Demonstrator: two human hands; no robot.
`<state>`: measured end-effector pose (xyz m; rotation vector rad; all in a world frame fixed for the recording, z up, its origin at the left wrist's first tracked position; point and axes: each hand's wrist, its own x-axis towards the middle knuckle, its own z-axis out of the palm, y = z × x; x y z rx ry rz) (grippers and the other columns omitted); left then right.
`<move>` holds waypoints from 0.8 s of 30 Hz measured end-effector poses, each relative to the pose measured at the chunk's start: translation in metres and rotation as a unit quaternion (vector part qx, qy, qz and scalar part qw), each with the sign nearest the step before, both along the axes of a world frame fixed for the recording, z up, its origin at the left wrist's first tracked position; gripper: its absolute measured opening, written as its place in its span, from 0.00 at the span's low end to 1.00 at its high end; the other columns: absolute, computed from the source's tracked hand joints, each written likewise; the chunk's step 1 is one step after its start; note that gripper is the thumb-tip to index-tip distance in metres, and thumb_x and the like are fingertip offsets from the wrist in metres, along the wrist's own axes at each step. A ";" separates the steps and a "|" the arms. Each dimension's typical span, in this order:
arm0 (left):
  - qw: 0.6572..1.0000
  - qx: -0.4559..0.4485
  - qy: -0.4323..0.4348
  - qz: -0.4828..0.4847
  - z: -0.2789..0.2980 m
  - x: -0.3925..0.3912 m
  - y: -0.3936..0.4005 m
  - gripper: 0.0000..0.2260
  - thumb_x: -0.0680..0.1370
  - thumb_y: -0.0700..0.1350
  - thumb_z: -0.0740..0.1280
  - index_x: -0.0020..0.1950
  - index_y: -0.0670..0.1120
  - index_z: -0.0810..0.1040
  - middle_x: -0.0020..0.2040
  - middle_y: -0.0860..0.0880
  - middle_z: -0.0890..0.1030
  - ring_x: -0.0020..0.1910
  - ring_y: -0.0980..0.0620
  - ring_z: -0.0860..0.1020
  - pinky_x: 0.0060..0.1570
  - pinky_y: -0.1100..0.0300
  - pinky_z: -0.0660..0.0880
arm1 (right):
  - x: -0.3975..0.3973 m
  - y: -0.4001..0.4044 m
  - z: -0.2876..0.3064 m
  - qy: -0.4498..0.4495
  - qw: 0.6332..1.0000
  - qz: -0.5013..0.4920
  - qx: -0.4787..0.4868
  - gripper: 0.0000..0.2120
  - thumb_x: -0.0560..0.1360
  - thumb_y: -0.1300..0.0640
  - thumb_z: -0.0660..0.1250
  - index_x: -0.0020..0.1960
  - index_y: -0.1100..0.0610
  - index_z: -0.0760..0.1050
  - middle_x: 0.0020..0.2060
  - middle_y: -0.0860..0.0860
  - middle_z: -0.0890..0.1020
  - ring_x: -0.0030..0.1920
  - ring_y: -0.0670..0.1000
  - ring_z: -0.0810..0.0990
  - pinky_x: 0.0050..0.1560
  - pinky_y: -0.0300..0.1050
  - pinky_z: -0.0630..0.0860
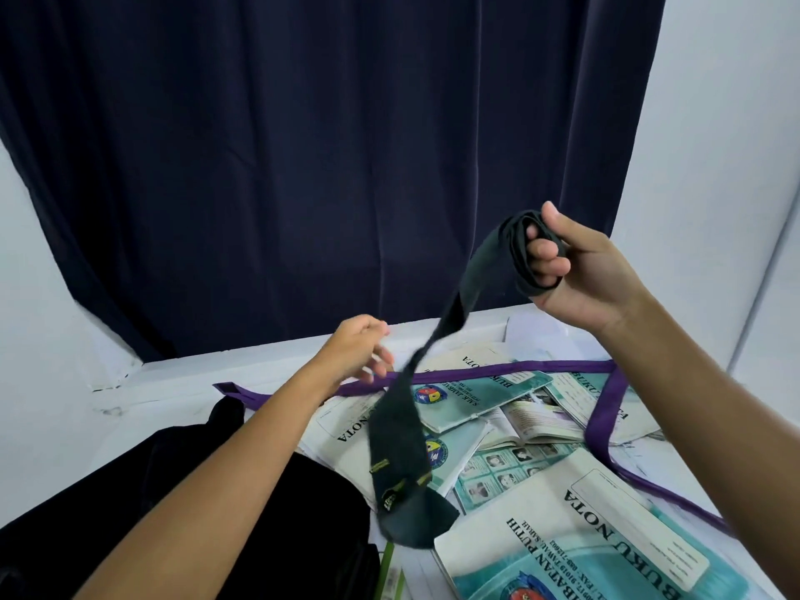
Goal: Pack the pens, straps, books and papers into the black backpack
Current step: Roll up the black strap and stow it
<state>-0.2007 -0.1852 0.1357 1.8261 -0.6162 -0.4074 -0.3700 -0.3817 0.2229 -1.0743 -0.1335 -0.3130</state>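
Note:
My right hand [567,262] is raised above the table and grips a dark green strap [398,430], part of it wound around the fingers. The rest of the strap hangs down over the books, its wide end near the black backpack [242,508] at lower left. My left hand [359,348] hovers with loose fingers just left of the hanging strap, holding nothing. A purple strap [476,373] lies across the teal and white books [575,539] and loops down the right side. Loose papers [526,329] lie behind the books.
A dark blue curtain [324,145] hangs behind the white table [182,383]. White walls stand to the left and right. A green item [387,569] pokes out beside the backpack at the bottom edge.

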 end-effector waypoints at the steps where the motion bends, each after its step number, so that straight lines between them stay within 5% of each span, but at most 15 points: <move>1: 0.998 -0.025 -0.037 0.033 0.003 0.000 -0.004 0.08 0.83 0.45 0.60 0.51 0.43 0.76 0.41 0.44 0.81 0.34 0.50 0.75 0.33 0.60 0.70 | 0.000 0.003 0.005 -0.001 1.000 -0.002 0.000 0.16 0.74 0.48 0.61 0.32 0.55 0.78 0.23 0.44 0.72 0.20 0.41 0.69 0.23 0.31 0.66; 5: 0.957 -0.234 -0.169 0.007 0.019 -0.036 -0.022 0.03 0.76 0.44 0.72 0.45 0.46 0.79 0.42 0.50 0.81 0.42 0.55 0.78 0.43 0.56 0.77 | 0.001 0.011 0.025 -0.001 1.000 0.006 -0.019 0.13 0.74 0.48 0.63 0.36 0.56 0.75 0.25 0.45 0.73 0.21 0.41 0.71 0.25 0.30 0.68; 10: 0.948 -0.277 -0.142 -0.068 0.019 -0.101 -0.060 0.20 0.66 0.49 0.79 0.53 0.48 0.76 0.48 0.49 0.82 0.48 0.55 0.81 0.50 0.59 0.78 | 0.002 0.021 0.048 0.000 0.999 0.008 -0.041 0.12 0.74 0.49 0.64 0.40 0.56 0.76 0.27 0.46 0.76 0.24 0.41 0.74 0.27 0.31 0.71; 15: 0.931 -0.342 -0.128 0.020 0.024 -0.107 -0.077 0.13 0.69 0.39 0.78 0.45 0.45 0.75 0.37 0.50 0.78 0.36 0.50 0.77 0.41 0.58 0.78 | -0.004 0.016 0.054 0.006 0.998 -0.024 -0.057 0.11 0.75 0.49 0.66 0.41 0.57 0.77 0.29 0.47 0.78 0.25 0.41 0.75 0.28 0.32 0.73; 17: 0.938 -0.337 -0.073 -0.039 0.028 -0.100 -0.077 0.07 0.73 0.38 0.74 0.41 0.42 0.76 0.32 0.47 0.76 0.30 0.50 0.73 0.33 0.59 0.73 | -0.007 0.011 0.055 0.008 0.998 -0.045 -0.051 0.12 0.77 0.50 0.65 0.41 0.57 0.77 0.29 0.47 0.78 0.25 0.41 0.76 0.28 0.32 0.74; 21: 0.941 -0.299 0.100 -0.125 0.035 -0.089 -0.069 0.06 0.78 0.43 0.68 0.46 0.41 0.80 0.38 0.48 0.81 0.37 0.50 0.77 0.40 0.59 0.75 | -0.012 0.001 0.055 -0.003 0.998 -0.065 -0.001 0.11 0.78 0.51 0.65 0.43 0.58 0.77 0.30 0.47 0.79 0.27 0.42 0.77 0.30 0.33 0.75; 24: 0.935 -0.302 0.158 -0.100 0.035 -0.081 -0.066 0.08 0.80 0.44 0.65 0.43 0.43 0.78 0.35 0.50 0.80 0.34 0.54 0.78 0.37 0.62 0.75 | -0.009 -0.004 0.049 -0.027 0.995 -0.077 0.051 0.09 0.80 0.55 0.63 0.48 0.60 0.76 0.33 0.50 0.80 0.31 0.45 0.79 0.34 0.36 0.78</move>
